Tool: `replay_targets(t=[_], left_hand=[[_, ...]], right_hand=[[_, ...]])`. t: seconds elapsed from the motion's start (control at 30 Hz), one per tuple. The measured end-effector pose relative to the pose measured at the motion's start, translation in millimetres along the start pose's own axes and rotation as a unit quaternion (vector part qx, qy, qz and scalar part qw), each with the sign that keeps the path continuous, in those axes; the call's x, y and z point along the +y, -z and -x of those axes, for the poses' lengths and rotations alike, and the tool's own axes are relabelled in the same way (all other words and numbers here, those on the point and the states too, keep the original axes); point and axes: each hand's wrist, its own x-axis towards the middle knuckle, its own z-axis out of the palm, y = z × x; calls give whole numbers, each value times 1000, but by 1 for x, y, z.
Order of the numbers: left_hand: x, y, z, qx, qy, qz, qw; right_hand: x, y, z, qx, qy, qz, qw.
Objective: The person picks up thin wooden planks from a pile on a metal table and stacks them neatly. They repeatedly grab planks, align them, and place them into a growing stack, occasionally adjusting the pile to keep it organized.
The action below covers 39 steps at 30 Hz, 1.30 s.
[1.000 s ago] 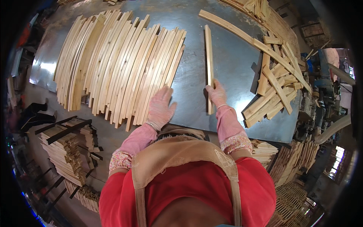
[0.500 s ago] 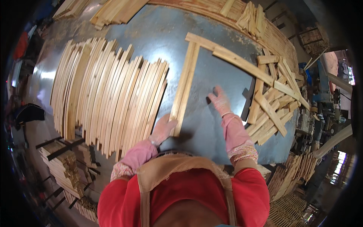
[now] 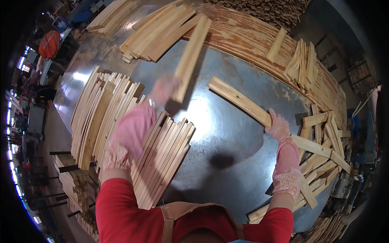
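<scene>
My left hand (image 3: 164,90), slightly blurred, grips the near end of a wooden board (image 3: 192,60) that slants away over the metal tabletop (image 3: 198,121). Its far end overlaps a group of wider boards (image 3: 160,34) at the back. Farther right, my right hand (image 3: 277,124) is closed on the right end of another wooden board (image 3: 239,100), which lies at an angle across the table. Pale gloves and pink sleeve covers are on both hands and forearms. Left of centre, under my left forearm, a long row of narrow wooden strips (image 3: 97,121) lies side by side.
A jumbled pile of boards (image 3: 320,158) covers the table's right side. Along the far edge runs a worn plywood sheet (image 3: 243,30) with a few loose pieces (image 3: 302,60) on it. Stacked wood (image 3: 75,182) stands on a rack below the left edge.
My left hand has lifted a board from mid-table and carried it toward the far boards. My right hand has moved from above the bare tabletop onto a board's end. The view has shifted.
</scene>
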Motion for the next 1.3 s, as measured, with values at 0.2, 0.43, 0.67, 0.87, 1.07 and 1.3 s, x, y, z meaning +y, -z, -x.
replay_targets(t=[0.2, 0.43, 0.67, 0.87, 1.07, 1.3], left_hand=[[16, 36, -85, 259, -92, -45, 960], [-48, -169, 202, -258, 137, 114, 950], [-87, -116, 328, -110, 165, 65, 978], [-110, -59, 446, -24, 139, -15, 990], [-88, -19, 450, -107, 191, 383, 897], [-76, -37, 385, -103, 200, 456, 861]], right_hand=[[-33, -43, 27, -118, 101, -429, 890], [-129, -111, 132, -216, 25, -757, 617], [-147, -175, 215, -127, 11, -689, 713], [-276, -191, 308, -145, 86, -316, 934], [-341, -219, 347, -289, 266, -218, 893], [-204, -239, 220, 7, 197, -116, 973]])
